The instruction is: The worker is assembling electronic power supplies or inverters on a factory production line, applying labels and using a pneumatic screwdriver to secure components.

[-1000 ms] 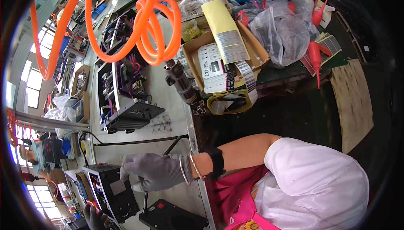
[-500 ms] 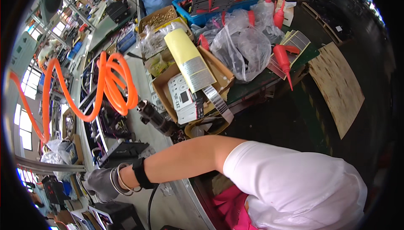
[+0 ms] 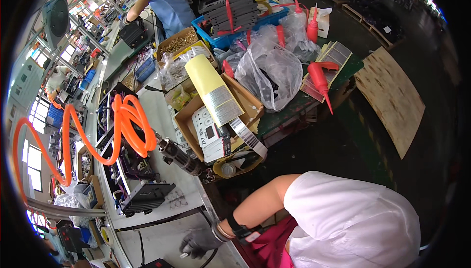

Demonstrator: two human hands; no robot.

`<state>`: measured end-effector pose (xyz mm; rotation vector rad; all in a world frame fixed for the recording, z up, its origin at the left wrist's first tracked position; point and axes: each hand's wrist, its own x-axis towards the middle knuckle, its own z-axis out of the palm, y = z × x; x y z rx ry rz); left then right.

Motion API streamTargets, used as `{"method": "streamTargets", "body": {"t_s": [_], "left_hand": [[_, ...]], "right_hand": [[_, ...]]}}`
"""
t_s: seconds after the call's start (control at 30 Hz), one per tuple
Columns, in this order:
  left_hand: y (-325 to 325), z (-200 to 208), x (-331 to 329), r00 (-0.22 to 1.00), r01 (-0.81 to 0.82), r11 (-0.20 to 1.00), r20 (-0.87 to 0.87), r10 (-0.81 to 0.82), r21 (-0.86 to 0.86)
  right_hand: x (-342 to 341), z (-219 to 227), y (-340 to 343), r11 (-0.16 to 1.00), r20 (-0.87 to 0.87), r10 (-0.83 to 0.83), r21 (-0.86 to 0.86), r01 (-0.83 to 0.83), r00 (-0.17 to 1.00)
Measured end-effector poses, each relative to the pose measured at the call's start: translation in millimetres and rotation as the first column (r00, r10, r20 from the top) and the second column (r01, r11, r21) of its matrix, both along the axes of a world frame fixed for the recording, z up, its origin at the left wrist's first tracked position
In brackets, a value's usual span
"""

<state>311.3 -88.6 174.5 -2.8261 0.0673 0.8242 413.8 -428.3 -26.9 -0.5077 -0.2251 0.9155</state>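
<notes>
My right hand (image 3: 202,243), in a grey glove with a bangle and a black strap at the wrist, is low over the pale bench (image 3: 189,226). Its fingers are curled, and a small white piece (image 3: 184,255) shows at the fingertips; its kind is too small to make out. A black cable (image 3: 211,258) runs just beside the hand. At the lower edge, a black device (image 3: 158,263) is partly cut off. Farther up the bench is a black finned chassis (image 3: 147,197) with its inside exposed. My left hand is out of view.
A power screwdriver (image 3: 177,156) hangs by an orange coiled hose (image 3: 117,133) above the bench. Beyond it stand a cardboard box (image 3: 252,102) with labels, plastic bags (image 3: 272,72) and a red squeeze bottle (image 3: 319,79). A person in blue (image 3: 167,0) works farther along.
My right hand has drawn back from the bench's far left side toward my body, and my elbow has bent. The view has shifted slightly, showing more of the far end.
</notes>
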Motion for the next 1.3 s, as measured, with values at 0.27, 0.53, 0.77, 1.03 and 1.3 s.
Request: {"method": "streamTargets", "body": {"t_s": [0.27, 0.53, 0.77, 1.03, 1.3], "left_hand": [[-13.7, -15.5, -38.2, 0.91, 0.008, 0.994, 0.412, 0.04, -0.113], [-38.8, -15.0, -51.1, 0.871, -0.13, 0.967, 0.442, 0.216, -0.217], [-30.7, -19.2, -35.8, 0.868, -0.104, 0.99, 0.478, 0.136, -0.094], [-31.6, -24.4, -39.4, 0.85, -0.106, 0.99, 0.508, 0.141, -0.098], [-34.9, -25.9, -39.0, 0.837, -0.132, 0.983, 0.516, 0.181, -0.131]], "right_hand": [[38.0, 3.5, 25.8, 0.936, 0.129, -0.044, -0.341, 0.086, 0.991], [84.6, 12.8, 96.1, 0.893, 0.177, -0.034, -0.437, 0.109, 0.984], [89.1, -6.6, 157.7, 0.951, 0.101, -0.105, -0.282, 0.129, 0.989], [84.4, -11.2, 191.3, 0.98, 0.006, -0.144, -0.137, 0.144, 0.99], [89.4, -13.4, 188.9, 0.979, 0.081, -0.137, -0.139, 0.148, 0.987]]}}
